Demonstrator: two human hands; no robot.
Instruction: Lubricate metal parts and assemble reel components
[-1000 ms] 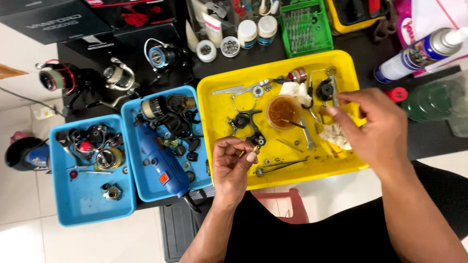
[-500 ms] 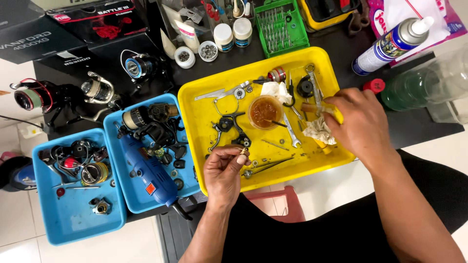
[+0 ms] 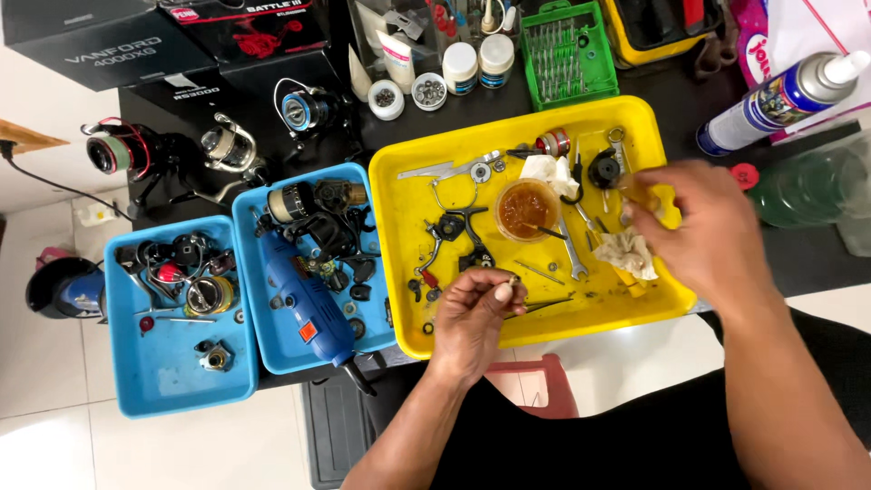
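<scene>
Head view shows us bent over a bright yellow plastic tray [image 3: 399,181] of dismantled fishing-reel parts. Our left hand [image 3: 472,318], at the tray's near edge, is pinched nearly closed, thumb and fingers nipping a small pale metal part [image 3: 511,288]. Tiny, rigid and probably oily, we judge it light but slippery, best gripped by its sides between fingertips. Our right hand [image 3: 699,231] hovers over the tray's right end, fingers curled around something small and brownish; blur keeps us from telling what it is or how tightly it is held. Just below that hand a crumpled stained white rag [image 3: 626,254] lies in the tray. Near the tray's middle sits a small clear cup of amber grease [image 3: 526,209]. Left of the tray stand two blue plastic trays [image 3: 163,381] of reel parts.
</scene>
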